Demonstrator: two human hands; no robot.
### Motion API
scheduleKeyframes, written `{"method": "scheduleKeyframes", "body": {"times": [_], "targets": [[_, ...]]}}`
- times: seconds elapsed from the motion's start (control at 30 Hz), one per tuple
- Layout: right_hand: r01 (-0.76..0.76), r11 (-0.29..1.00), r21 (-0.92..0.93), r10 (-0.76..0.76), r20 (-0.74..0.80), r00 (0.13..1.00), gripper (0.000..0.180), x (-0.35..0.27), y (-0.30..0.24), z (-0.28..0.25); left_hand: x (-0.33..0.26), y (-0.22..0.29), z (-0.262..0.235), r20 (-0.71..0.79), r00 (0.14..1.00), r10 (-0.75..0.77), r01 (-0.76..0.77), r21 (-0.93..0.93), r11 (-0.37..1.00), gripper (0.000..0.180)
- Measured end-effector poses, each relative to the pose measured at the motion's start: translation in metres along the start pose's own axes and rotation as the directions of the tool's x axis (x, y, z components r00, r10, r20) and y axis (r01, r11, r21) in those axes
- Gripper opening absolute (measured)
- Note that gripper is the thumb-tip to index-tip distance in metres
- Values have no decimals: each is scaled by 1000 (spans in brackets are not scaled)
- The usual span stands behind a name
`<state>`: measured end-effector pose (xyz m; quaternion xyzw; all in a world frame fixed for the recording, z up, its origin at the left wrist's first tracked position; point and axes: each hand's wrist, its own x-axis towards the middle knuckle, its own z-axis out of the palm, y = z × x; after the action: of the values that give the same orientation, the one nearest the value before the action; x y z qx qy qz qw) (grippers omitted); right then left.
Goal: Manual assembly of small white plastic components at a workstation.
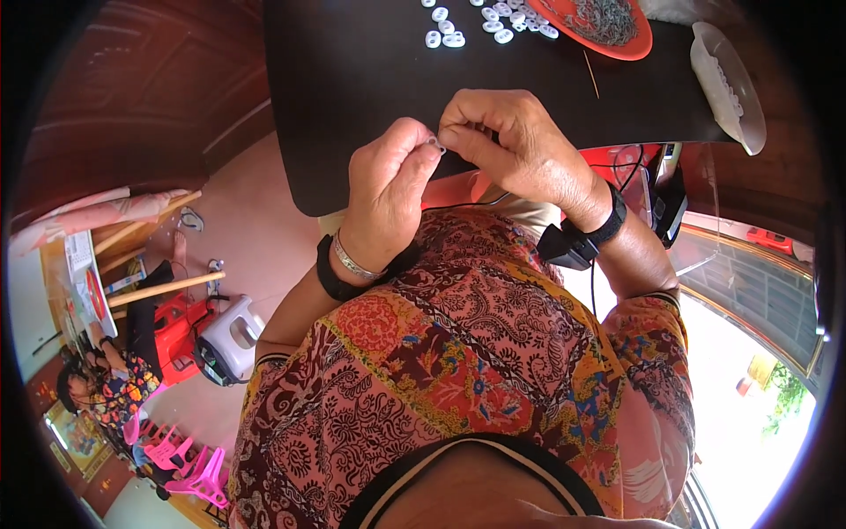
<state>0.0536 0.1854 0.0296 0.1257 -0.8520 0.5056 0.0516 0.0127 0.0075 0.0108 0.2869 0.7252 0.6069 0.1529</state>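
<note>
My left hand [388, 181] is closed in a pinch, with a small pale piece [437, 145] showing at its fingertips. Right beside it, the thumb and forefinger of my right hand [520, 145] press together close to that piece; whatever they hold is too small to make out. Both hands are held over the near edge of the black table [352, 97]. Farther back on it lie several small white oval pieces with two holes [453, 40]. An orange plate [641, 44] at the back right carries a heap of small thin grey bits [608, 19].
A thin wooden stick [590, 74] lies below the plate. At the table's right edge stands a translucent white tray [753, 132] with small white pieces. A black device with a cable [566, 247] hangs at my right wrist. Other people, red chairs [176, 339] and pink stools [204, 476] are at left.
</note>
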Motion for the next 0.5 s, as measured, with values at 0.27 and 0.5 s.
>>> {"method": "scheduleKeyframes", "body": {"times": [0.27,0.5], "targets": [[-72,997,37,71,49,996,11,5,-9,-9,1,-4,-4,-4,1000,8,-8,-100,995,17],[-79,879,-469,-4,-172,985,14,36,17,-48,-3,-13,-13,-91,992,-82,37,-418,908,16]]}}
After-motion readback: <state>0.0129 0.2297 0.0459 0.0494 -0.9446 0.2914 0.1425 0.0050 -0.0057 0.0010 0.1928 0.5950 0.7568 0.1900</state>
